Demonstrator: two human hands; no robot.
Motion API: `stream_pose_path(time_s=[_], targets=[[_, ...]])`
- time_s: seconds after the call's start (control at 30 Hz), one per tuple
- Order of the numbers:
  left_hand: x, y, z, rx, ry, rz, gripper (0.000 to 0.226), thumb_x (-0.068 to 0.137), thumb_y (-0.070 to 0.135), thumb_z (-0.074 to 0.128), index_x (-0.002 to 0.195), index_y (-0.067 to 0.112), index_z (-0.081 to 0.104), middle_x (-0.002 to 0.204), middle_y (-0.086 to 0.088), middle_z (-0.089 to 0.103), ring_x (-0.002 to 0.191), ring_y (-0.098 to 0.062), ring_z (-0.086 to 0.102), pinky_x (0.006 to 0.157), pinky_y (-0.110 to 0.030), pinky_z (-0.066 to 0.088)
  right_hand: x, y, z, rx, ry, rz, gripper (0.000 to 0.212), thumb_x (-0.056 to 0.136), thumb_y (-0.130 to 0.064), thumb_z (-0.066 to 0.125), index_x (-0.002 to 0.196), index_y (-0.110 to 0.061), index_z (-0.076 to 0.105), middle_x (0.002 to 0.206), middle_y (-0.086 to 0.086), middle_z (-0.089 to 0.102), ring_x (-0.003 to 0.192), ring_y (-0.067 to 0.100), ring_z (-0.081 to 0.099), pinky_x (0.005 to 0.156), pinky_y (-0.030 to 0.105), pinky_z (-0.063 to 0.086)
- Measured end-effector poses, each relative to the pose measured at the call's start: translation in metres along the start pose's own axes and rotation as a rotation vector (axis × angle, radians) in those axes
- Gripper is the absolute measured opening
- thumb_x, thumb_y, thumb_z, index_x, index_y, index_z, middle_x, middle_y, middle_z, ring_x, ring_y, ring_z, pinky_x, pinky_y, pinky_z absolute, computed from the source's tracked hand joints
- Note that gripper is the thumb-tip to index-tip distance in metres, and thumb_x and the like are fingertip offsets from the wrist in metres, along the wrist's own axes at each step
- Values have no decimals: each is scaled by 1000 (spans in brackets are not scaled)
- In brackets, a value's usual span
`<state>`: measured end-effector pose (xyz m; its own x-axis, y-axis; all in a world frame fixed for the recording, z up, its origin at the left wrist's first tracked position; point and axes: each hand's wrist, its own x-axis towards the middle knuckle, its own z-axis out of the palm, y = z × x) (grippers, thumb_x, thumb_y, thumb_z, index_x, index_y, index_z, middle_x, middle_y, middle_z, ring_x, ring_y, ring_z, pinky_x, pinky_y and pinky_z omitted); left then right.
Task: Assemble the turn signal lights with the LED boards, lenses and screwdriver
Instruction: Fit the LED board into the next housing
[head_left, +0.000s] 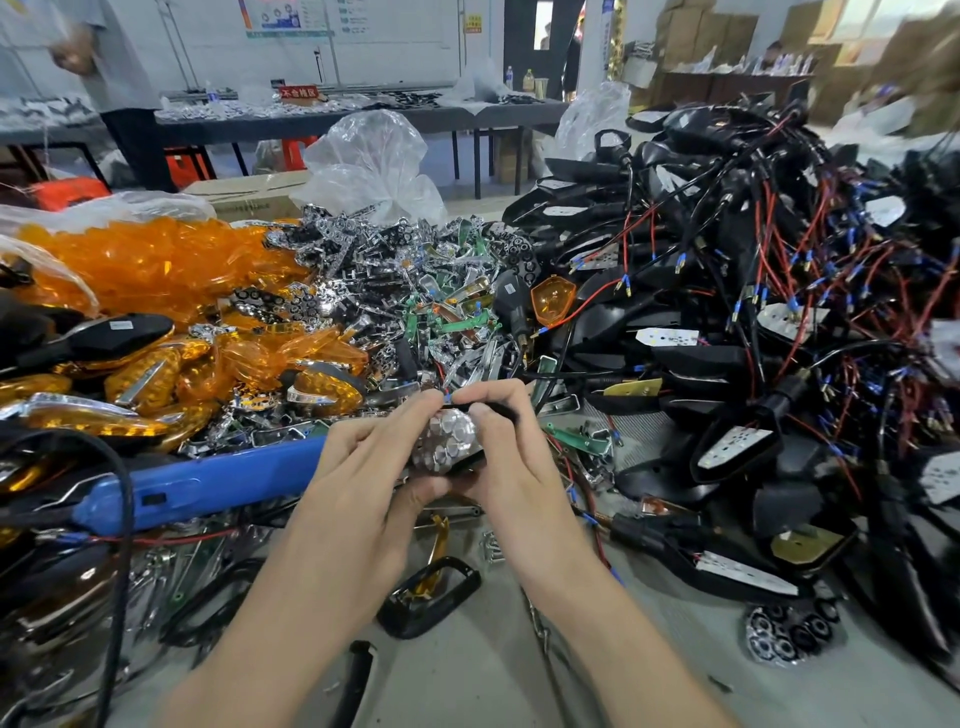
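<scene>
Forefinger tips (431, 401) of both hands meet, pinching a thin blue-tipped wire (447, 397). The left hand (374, 467) and right hand (511, 457) clamp the black turn-signal housing with chrome honeycomb reflector (449, 439) mid-bench, face up, long axis slanting lower-left to upper-right, just right of the long blue plastic electric screwdriver (208, 486)

A single head-worn wide-angle view looks forward and down from close above the desk (519, 675), taking in the room behind.

Crumpled clear plastic bag (371, 156), cardboard box (249, 195), long dark table (311, 122) behind, red sign (298, 92), perhaps a bottle (527, 80)
</scene>
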<state>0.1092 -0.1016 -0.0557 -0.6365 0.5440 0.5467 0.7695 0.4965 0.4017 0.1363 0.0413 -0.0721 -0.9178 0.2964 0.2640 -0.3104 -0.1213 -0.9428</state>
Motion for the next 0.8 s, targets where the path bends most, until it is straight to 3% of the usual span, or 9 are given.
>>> stream_pose_path(time_s=[0.1, 0.2, 0.33, 0.43, 0.53, 0.63, 0.8], targets=[[1, 0, 2, 2, 21, 4, 72, 81, 0, 76, 144, 18, 48, 123, 54, 33, 105, -2, 38, 96, 2, 24, 0, 2, 0, 17, -9, 29, 19, 99, -32, 44, 102, -34, 62, 112, 9, 66, 111, 33, 61, 102, 66, 45], [0, 1, 6, 1, 42, -2, 74, 80, -3, 77, 144, 19, 48, 116, 39, 43, 100, -6, 39, 94, 0, 26, 1, 3, -1, 86, -16, 55, 18, 97, -33, 46, 100, -33, 63, 116, 14, 67, 111, 36, 63, 99, 62, 50], [0, 1, 10, 7, 89, -13, 72, 78, -2, 78, 143, 16, 51, 112, 27, 48, 95, -8, 40, 94, -1, 28, 4, 2, -3, 238, -25, 156, 15, 92, -29, 51, 96, -28, 65, 108, 15, 69, 95, 23, 66, 77, 41, 54], [2, -2, 15, 4, 101, -3, 69, 79, 0, 78, 142, 13, 52, 118, 26, 46, 102, -4, 38, 98, -4, 28, 6, 1, -5, 426, -36, 236, 14, 98, -18, 50, 102, -18, 64, 104, 17, 70, 92, 26, 67, 72, 37, 55], [2, -3, 17, 42, 93, 29, 61, 90, 25, 66, 147, 15, 46, 139, 20, 48, 115, -10, 43, 105, -24, 35, 7, -2, -4, 499, -53, 310, 18, 97, -24, 52, 106, -14, 64, 105, 17, 70, 91, 28, 67, 73, 40, 53], [1, -6, 12, 161, 75, 50, 66, 91, 48, 52, 151, 24, 36, 153, 6, 43, 128, -17, 44, 111, -35, 33, 10, -1, -5, 539, -73, 339, 48, 87, -39, 53, 120, -6, 64, 121, 18, 71, 97, 29, 71, 75, 41, 58], [2, -12, 0, 317, 131, -12, 54, 94, 53, 45, 136, 20, 54, 126, 3, 64, 115, -19, 53, 103, -36, 34, 17, -1, -14, 646, -13, 381, 55, 86, -39, 53, 123, 0, 61, 124, 27, 68, 98, 38, 73, 73, 42, 64]])
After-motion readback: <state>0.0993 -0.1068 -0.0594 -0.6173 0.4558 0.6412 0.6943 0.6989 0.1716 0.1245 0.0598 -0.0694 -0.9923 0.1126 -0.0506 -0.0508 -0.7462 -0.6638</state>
